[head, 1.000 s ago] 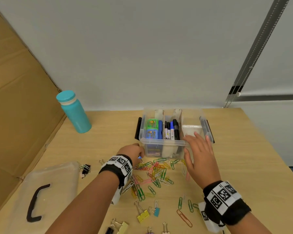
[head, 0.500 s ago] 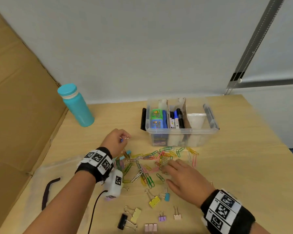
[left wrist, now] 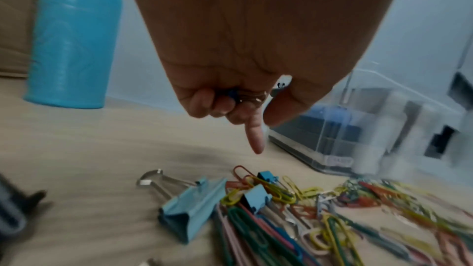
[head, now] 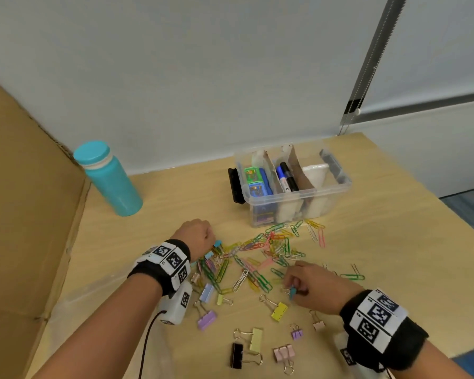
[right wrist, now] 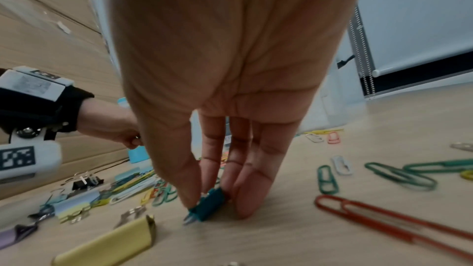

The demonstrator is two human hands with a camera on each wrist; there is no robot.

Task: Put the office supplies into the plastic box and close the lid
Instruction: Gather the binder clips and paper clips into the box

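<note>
Teal binder clip (right wrist: 208,203) pinched on the worktop (head: 394,242) by the right hand (head: 316,289).
Thumb and fingers (right wrist: 245,189) clamp it among scattered paper clips (head: 260,250). The left hand (head: 195,233), fingers curled, grips a small blue clip (left wrist: 234,94), forefinger pointing down. Behind the pile, the plastic box (head: 337,187) stands open, markers (head: 286,177) inside.
</note>
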